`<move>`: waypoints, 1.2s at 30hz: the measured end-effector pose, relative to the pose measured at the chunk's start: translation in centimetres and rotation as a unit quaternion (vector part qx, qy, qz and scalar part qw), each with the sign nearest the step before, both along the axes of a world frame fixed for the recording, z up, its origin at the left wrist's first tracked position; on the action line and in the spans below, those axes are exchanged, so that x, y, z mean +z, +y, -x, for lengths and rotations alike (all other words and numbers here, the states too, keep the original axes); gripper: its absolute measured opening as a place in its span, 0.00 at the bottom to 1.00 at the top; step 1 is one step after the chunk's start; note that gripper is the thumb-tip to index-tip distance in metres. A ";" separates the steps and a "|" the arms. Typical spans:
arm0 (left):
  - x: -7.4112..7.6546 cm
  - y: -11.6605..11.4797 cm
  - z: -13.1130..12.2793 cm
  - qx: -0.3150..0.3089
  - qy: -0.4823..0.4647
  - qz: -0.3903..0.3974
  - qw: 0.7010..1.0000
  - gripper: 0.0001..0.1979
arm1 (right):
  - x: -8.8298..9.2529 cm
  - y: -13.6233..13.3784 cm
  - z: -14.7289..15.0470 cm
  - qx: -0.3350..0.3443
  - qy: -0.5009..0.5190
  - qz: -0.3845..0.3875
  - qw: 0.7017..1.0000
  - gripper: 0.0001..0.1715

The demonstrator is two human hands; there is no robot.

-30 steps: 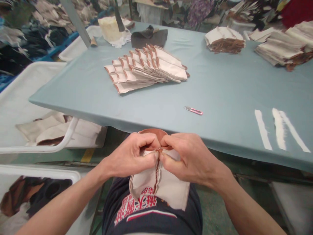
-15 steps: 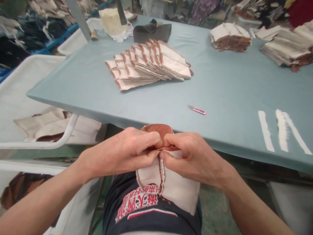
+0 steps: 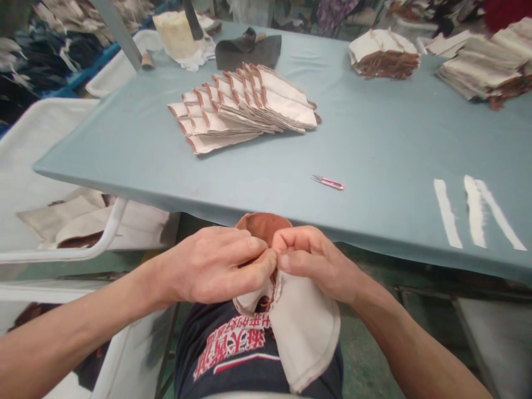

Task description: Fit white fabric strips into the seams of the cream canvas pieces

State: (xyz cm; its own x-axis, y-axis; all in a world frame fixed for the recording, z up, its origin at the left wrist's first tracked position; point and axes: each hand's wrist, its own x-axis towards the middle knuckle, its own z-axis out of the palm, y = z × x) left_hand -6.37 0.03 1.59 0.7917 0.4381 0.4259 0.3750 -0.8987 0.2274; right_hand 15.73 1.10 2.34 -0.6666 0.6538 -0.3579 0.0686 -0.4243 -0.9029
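Over my lap, just in front of the table's edge, both hands pinch a sewn fabric piece (image 3: 310, 327), off-white with a brown side and a ragged seam. My left hand (image 3: 226, 266) is closed on it, thumb and fingertips at the seam. Close against those fingertips, my right hand (image 3: 318, 257) is closed on the same piece. Its brown part (image 3: 264, 226) rises behind the hands, and the off-white panels hang down over my dark printed clothing. The exact spot between the fingertips is hidden. Pink thread snips (image 3: 328, 182) lie on the table beyond my hands.
The blue-green table (image 3: 374, 149) bears a fanned stack of similar pieces (image 3: 245, 108), bundles (image 3: 384, 52) at the back right and white strips (image 3: 446, 213) at right. A dark cloth (image 3: 249, 50) lies behind the fan. White bins (image 3: 118, 227) with fabric stand at left.
My fingertips have drawn tighter together at the seam, the left hand turning over it. The right off-white panel hangs lower and has swung out. The view has shifted slightly.
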 end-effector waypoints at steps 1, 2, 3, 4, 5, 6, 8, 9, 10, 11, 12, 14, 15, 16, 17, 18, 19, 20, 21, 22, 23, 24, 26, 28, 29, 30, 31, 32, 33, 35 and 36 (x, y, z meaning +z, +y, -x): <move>0.1 0.0 -0.2 -0.006 -0.023 -0.006 1.000 0.08 | 0.1 -0.1 0.0 -0.008 -0.013 -0.024 1.000 0.12; 0.1 0.0 -0.4 0.001 -0.051 0.001 0.999 0.08 | 0.3 -0.3 -0.1 -0.014 -0.027 -0.059 0.998 0.10; 0.2 -0.2 -0.5 0.020 -0.077 0.023 0.997 0.08 | 0.5 -0.5 -0.2 -0.017 -0.043 -0.102 0.994 0.09; 0.3 -0.4 -0.6 0.044 -0.094 0.058 0.993 0.09 | 0.6 -0.7 -0.4 -0.020 -0.060 -0.154 0.986 0.07; 0.4 -0.6 -0.6 0.066 -0.101 0.102 0.987 0.09 | 0.7 -0.8 -0.6 -0.023 -0.076 -0.210 0.974 0.06; 0.6 -0.7 -0.6 0.078 -0.099 0.150 0.981 0.09 | 0.6 -1.0 -0.7 -0.027 -0.090 -0.268 0.959 0.05; 1.1 -0.8 -0.4 0.064 -0.075 0.238 0.966 0.08 | 0.3 -1.1 -1.0 -0.038 -0.113 -0.372 0.921 0.05; 1.4 -0.7 -0.3 0.047 -0.064 0.270 0.960 0.05 | 0.1 -1.2 -1.1 -0.043 -0.120 -0.411 0.903 0.06; 1.7 -0.6 -0.3 0.032 -0.050 0.289 0.956 0.03 | -0.1 -1.2 -1.2 -0.047 -0.125 -0.441 0.887 0.06; 1.9 -0.4 -0.3 0.023 -0.036 0.293 0.955 0.05 | -0.3 -1.2 -1.2 -0.049 -0.126 -0.464 0.875 0.07; 2.0 -0.2 -0.3 0.016 -0.021 0.282 0.959 0.08 | -0.5 -1.3 -1.3 -0.051 -0.124 -0.481 0.867 0.07; 2.0 0.1 -0.4 0.011 0.003 0.224 0.974 0.11 | -0.7 -1.3 -1.3 -0.055 -0.109 -0.493 0.861 0.07; 1.8 0.2 -0.5 0.006 0.006 0.194 0.981 0.11 | -0.7 -1.3 -1.3 -0.059 -0.098 -0.486 0.867 0.08; 1.7 0.2 -0.7 -0.001 -0.001 0.177 0.984 0.11 | -0.8 -1.3 -1.3 -0.060 -0.084 -0.466 0.879 0.08; 1.5 0.2 -0.7 -0.006 -0.021 0.181 0.983 0.10 | -0.9 -1.4 -1.3 -0.060 -0.066 -0.433 0.897 0.08; 1.3 0.1 -0.8 -0.010 -0.052 0.212 0.976 0.10 | -1.0 -1.4 -1.2 -0.057 -0.044 -0.390 0.918 0.07; 1.2 0.0 -0.9 -0.016 -0.091 0.266 0.960 0.09 | -1.1 -1.5 -1.2 -0.053 -0.017 -0.344 0.937 0.07; 1.2 -0.2 -1.1 -0.023 -0.130 0.331 0.934 0.09 | -1.2 -1.5 -1.1 -0.048 0.012 -0.300 0.953 0.08; 1.2 -0.4 -1.2 -0.030 -0.166 0.395 0.903 0.09 | -1.3 -1.6 -1.1 -0.044 0.041 -0.260 0.964 0.08; 1.2 -0.6 -1.4 -0.038 -0.196 0.450 0.871 0.09 | -1.3 -1.8 -1.0 -0.040 0.066 -0.226 0.971 0.10; 1.2 -0.9 -1.7 -0.046 -0.220 0.491 0.842 0.09 | -1.2 -1.9 -1.0 -0.033 0.088 -0.197 0.976 0.13; 1.2 -1.1 -2.0 -0.057 -0.245 0.519 0.817 0.10 | -1.1 -2.0 -1.0 -0.023 0.109 -0.168 0.979 0.16; 0.8 -1.6 -2.7 -0.079 -0.304 0.559 0.767 0.11 | -0.8 -2.3 -1.1 0.003 0.138 -0.109 0.984 0.23; 0.1 -2.0 -3.4 -0.098 -0.368 0.588 0.713 0.14 | -0.5 -2.3 -1.1 0.016 0.151 -0.062 0.986 0.28; -0.3 -2.1 -3.6 -0.100 -0.394 0.596 0.692 0.15 | -0.4 -2.3 -1.2 0.015 0.152 -0.050 0.987 0.29; -0.7 -2.2 -3.8 -0.094 -0.410 0.599 0.681 0.16 | -0.4 -2.2 -1.3 0.012 0.148 -0.049 0.988 0.30; -1.0 -2.2 -3.7 -0.084 -0.414 0.599 0.681 0.16 | -0.4 -2.1 -1.4 0.008 0.142 -0.057 0.988 0.31; -1.3 -2.1 -3.6 -0.075 -0.407 0.595 0.689 0.15 | -0.4 -2.0 -1.5 0.005 0.132 -0.074 0.988 0.31; -1.4 -2.0 -3.3 -0.066 -0.388 0.591 0.704 0.15 | -0.5 -1.9 -1.7 0.001 0.115 -0.098 0.989 0.31; -1.4 -1.8 -2.7 -0.051 -0.336 0.582 0.739 0.17 | -0.5 -1.7 -2.0 -0.009 0.056 -0.167 0.984 0.29; -1.3 -1.6 -2.3 -0.043 -0.310 0.574 0.756 0.20 | -0.4 -1.7 -2.2 -0.016 0.019 -0.207 0.978 0.27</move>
State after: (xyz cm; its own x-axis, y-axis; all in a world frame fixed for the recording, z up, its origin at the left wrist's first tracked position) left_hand -4.03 -1.62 0.29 0.6420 0.7596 0.1045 -0.1730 0.0106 0.9849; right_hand 17.92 -0.65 1.90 -0.6511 0.7582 -0.0332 0.0235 -0.0236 -0.9994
